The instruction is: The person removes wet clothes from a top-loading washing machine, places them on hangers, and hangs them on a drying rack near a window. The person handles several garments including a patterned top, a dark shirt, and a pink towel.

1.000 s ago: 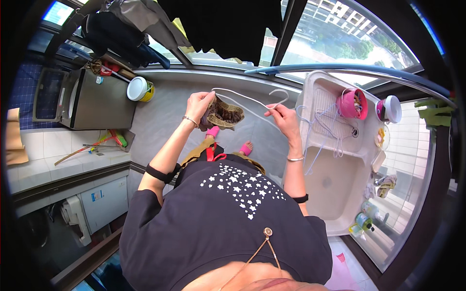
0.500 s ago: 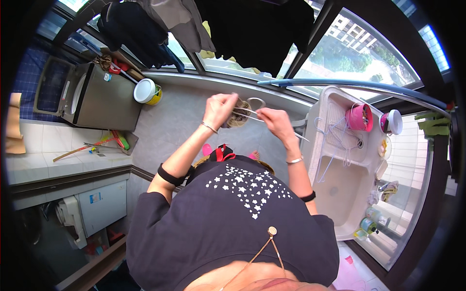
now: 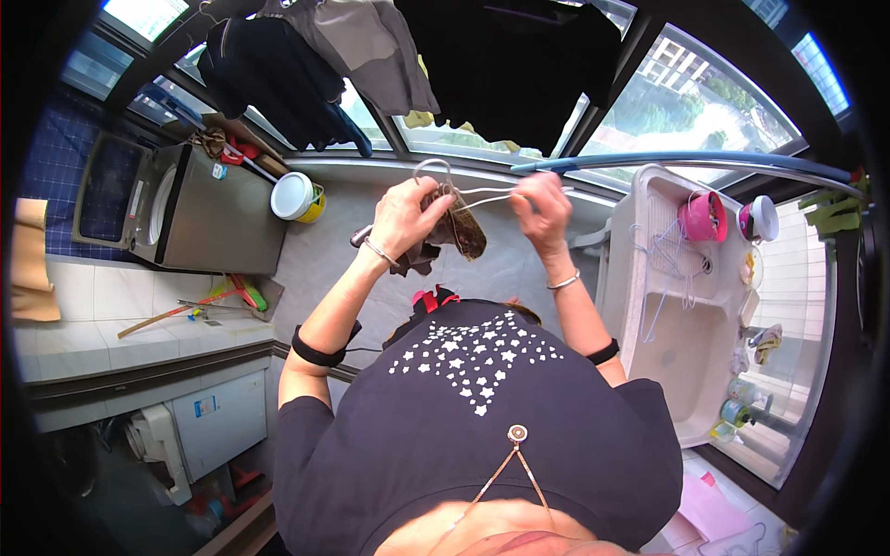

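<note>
My left hand (image 3: 403, 215) is closed on a white wire hanger (image 3: 482, 192) near its curved hook. Below those fingers hangs a brown patterned piece (image 3: 470, 239), which looks like fabric; dark brown cloth (image 3: 419, 260) dangles beside it, partly hidden by the hand. At the other end of the hanger, my right hand (image 3: 543, 213) has its fingers curled around the white wire. Both hands are raised in front of my body, above the grey floor.
A sink (image 3: 664, 371) on the right holds white hangers (image 3: 663, 243) and a pink bucket (image 3: 703, 218). A washing machine (image 3: 222, 206) with raised lid and a white-lidded bucket (image 3: 294, 195) stand left. Clothes (image 3: 519, 69) hang overhead. A blue pole (image 3: 686, 159) crosses at right.
The hanger's hook has moved left, close to my left hand, and the brown piece has come up beneath that hand. My right hand has risen slightly. The view has shifted a little.
</note>
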Demonstrator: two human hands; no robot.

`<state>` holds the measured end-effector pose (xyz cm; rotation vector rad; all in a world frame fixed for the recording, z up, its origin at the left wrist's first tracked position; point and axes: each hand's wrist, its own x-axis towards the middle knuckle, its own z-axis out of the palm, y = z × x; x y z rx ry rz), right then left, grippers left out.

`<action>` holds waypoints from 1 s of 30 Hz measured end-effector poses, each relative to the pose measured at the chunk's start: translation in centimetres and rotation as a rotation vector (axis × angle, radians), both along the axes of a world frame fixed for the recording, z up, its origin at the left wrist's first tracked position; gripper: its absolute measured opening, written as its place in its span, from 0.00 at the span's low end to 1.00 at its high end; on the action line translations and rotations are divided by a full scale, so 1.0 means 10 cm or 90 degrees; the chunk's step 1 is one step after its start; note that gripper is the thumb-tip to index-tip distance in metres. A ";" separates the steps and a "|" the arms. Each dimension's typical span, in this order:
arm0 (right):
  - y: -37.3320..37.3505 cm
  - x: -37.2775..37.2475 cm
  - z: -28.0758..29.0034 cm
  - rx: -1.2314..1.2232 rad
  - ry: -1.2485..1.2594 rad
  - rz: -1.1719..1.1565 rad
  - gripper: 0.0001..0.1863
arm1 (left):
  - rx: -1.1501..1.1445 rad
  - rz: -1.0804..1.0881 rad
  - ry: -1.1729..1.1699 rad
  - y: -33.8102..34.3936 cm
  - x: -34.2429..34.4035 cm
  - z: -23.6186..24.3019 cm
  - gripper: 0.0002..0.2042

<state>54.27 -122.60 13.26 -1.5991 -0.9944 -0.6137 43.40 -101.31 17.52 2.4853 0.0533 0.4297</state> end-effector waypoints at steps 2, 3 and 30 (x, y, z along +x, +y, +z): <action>-0.18 -0.03 -0.09 -0.023 -0.039 -0.009 0.05 | -0.063 0.021 -0.008 0.09 -0.01 0.08 0.12; -0.22 -0.07 -0.19 -0.062 -0.013 0.015 0.06 | -0.070 0.021 0.011 0.14 -0.03 0.13 0.12; -0.16 0.66 -1.20 0.201 1.056 0.242 0.05 | -0.106 -0.007 0.092 0.27 -0.36 -0.28 0.16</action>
